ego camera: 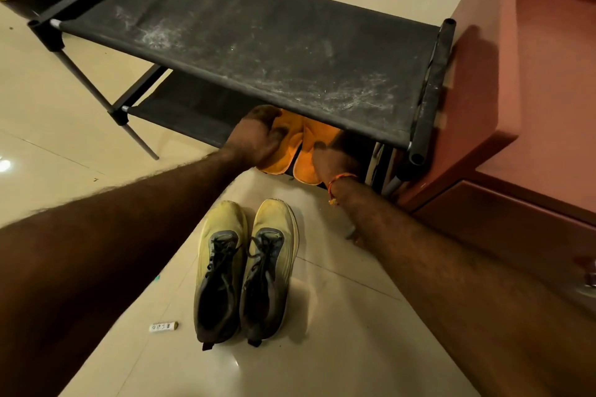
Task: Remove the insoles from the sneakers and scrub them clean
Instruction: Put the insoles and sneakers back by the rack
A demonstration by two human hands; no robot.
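- Both orange insoles are out of the sneakers — the left insole (283,142) and the right insole (309,155) lie side by side on the lower shelf of the black shoe rack (258,51), toes tucked under the dusty top shelf
- The left hand (258,138) is curled down over the left insole, fingers closed on its near-left edge; it looks like a hold, though the fingertips are under the hand
- The right hand (332,158) rests just right of the right insole, touching its edge; whether it is pinching it I cannot tell — shadow covers the fingers
- The pair of sneakers (246,267) stands on the floor tiles, nearer the person than both hands and between the forearms, openings dark
- Removal seems done; scrubbing is all still ahead, judging by no brush, water or soap in sight
- The far ends of the insoles are hidden by the top shelf
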